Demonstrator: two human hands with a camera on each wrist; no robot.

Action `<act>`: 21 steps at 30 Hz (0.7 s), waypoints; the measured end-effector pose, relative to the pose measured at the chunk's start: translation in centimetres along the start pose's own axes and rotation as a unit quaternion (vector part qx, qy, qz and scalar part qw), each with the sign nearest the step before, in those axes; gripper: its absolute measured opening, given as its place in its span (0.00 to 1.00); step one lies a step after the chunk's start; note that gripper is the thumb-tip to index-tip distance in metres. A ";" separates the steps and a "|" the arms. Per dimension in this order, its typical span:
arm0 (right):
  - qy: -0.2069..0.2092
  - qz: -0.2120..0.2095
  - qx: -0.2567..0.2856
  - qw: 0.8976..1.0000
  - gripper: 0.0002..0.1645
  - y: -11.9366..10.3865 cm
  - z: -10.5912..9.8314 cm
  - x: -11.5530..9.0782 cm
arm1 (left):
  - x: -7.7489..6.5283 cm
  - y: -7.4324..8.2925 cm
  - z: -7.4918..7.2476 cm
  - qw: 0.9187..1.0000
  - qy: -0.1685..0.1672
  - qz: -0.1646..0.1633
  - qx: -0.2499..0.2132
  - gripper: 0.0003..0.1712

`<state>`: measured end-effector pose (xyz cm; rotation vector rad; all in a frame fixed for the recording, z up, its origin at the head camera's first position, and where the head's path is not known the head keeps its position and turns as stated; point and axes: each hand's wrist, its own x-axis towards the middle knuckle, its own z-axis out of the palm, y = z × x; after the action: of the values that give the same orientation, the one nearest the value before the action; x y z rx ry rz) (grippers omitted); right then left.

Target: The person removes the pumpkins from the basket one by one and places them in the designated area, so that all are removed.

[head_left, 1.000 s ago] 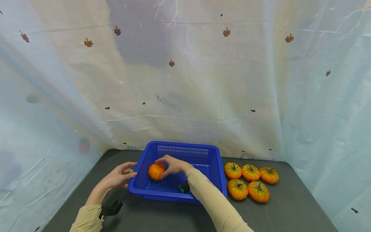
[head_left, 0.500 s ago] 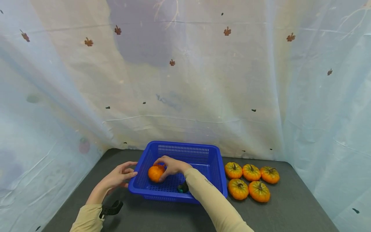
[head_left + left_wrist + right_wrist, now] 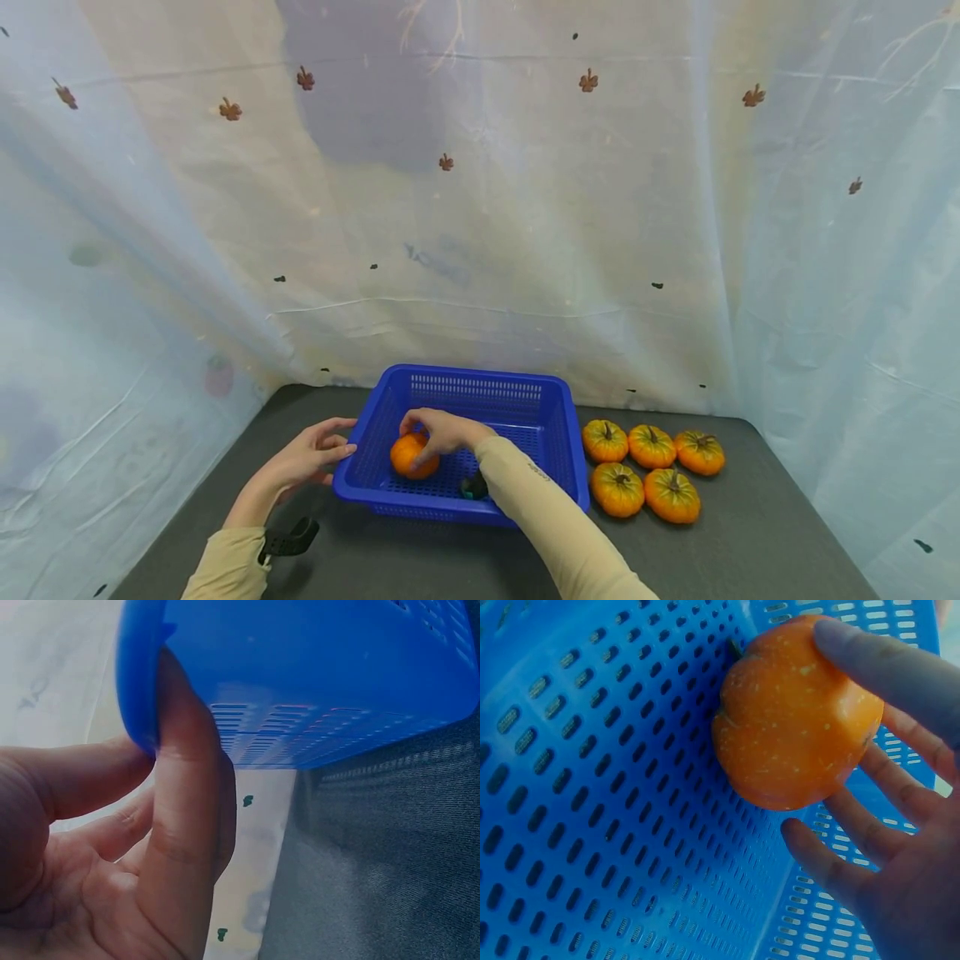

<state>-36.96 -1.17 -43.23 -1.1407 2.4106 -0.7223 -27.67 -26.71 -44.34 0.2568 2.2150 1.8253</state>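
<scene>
A blue perforated plastic basket stands on the dark table. My left hand pinches its left rim between thumb and fingers; the left wrist view shows the rim caught there. Inside the basket, towards its left side, is an orange pumpkin. My right hand reaches in and holds that pumpkin, thumb on one side and fingers on the other. In the right wrist view the pumpkin is tipped, its stem turned away towards the basket floor.
Several orange-yellow pumpkins sit in two rows just right of the basket. A pale printed sheet hangs behind and along both sides of the dark table. A black strap is on my left wrist.
The pumpkin has turned in my right hand and shifted slightly to the right and nearer. My left hand and the basket have stayed put.
</scene>
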 end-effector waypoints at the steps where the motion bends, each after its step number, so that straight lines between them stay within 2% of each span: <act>1: -0.002 0.003 -0.003 1.000 0.33 0.0 0.0 -0.1 | 0.0 0.0 0.0 1.000 0.000 -0.001 0.001 0.36; 4: -0.010 0.018 -0.012 1.000 0.38 -0.1 0.1 -0.2 | 0.1 -0.1 0.0 1.000 0.003 -0.003 0.002 0.36; 9: -0.019 0.036 -0.003 0.999 0.33 -0.1 0.0 -0.4 | 0.2 -0.1 0.0 1.000 0.007 -0.007 0.006 0.36; 15: -0.026 0.036 0.018 0.999 0.32 -0.1 -0.3 -0.6 | 0.2 0.0 0.0 1.000 0.006 -0.004 0.010 0.36; 21: -0.031 0.032 0.024 0.999 0.35 -0.1 -0.7 -1.0 | 0.1 0.0 0.0 1.000 0.003 -0.002 0.007 0.36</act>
<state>-36.71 -0.25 -42.54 -1.0465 2.3538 -0.7094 -27.80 -26.72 -44.35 0.2507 2.2312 1.8125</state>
